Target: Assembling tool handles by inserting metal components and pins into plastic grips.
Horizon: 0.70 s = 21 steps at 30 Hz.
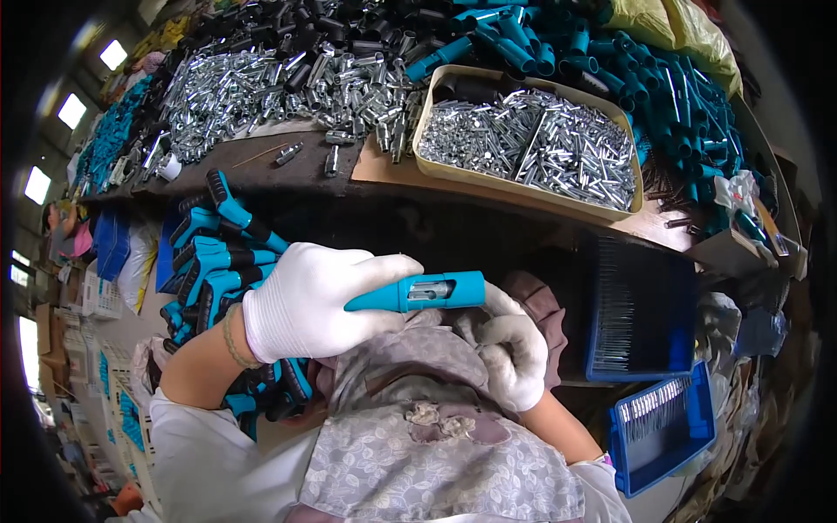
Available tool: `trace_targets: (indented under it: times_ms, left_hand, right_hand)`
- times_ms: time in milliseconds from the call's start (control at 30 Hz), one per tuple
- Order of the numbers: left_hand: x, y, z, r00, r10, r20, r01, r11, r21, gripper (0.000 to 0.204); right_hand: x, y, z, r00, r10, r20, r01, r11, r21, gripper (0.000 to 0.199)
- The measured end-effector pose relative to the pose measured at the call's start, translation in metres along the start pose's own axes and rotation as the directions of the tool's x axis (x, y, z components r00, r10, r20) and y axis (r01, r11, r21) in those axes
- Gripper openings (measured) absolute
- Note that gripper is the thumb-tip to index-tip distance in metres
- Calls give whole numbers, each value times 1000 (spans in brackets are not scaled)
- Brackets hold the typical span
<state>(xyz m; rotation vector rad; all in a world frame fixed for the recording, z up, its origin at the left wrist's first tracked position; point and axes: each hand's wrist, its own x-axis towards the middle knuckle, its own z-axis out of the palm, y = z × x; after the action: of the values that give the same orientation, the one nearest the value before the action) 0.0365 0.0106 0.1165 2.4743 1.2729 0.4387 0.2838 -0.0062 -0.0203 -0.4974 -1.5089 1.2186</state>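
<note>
My left hand [318, 301], in a white knit glove, grips a teal plastic tool housing [466, 289] above my lap. The housing lies almost level, its tapered end by my palm and its round end to the right. Through a cutout in its side shows a silver metal insert [429, 290]. Close by the round end is my gloved right hand [514, 357], one finger reaching up behind that end and the others curled in. What those curled fingers hold, if anything, is hidden.
Across the bench, a cream tray [422, 144] holds small metal pins and rivets. Beside it lie heaps of silver metal parts [227, 91], black sleeves [344, 26] and teal housings [514, 44]. Teal-and-black handles [214, 261] pile up at left; blue bins [623, 370] with metal rods stand right.
</note>
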Motion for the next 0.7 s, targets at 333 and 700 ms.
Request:
trace_targets:
  times_ms: [333,700]
  left_hand:
    - [-12,7,-11,989,119,-84,-101,976,194,50]
    - [-9,14,-25,968,217,-123,-156,912,380,52]
  right_hand:
    - [20,-28,-15,986,136,94,-158,946,284,24]
    - [40,-53,-15,969,191,155,-223,947,232,28]
